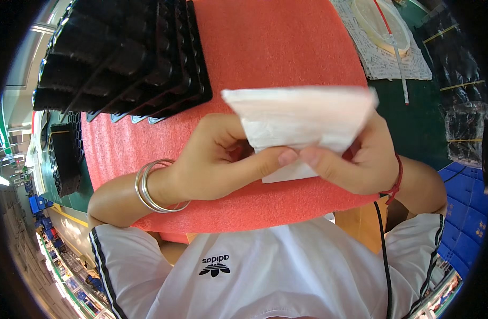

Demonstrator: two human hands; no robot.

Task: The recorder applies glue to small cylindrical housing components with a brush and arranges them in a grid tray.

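Between both hands I hold a folded white tissue point(302, 114), raised over the near part of a red foam sheet point(276, 48). My left hand point(217, 159), with silver bangles at its wrist, pinches the tissue's lower left part with the thumb on top. From the other side my right hand point(355, 159), a dark red cord round its wrist, grips it in the same way. The two thumb tips nearly meet at the tissue's lower middle. Most of my other fingers are hidden behind it, and its upper right corner is blurred.
Stacked black plastic trays point(122, 58) stand on the foam at the far left. A shallow round dish point(382, 24) rests on printed paper at the far right, a thin red-and-white stick across it. Wrapped dark bundles point(464, 127) and blue crates point(467, 207) are at the right.
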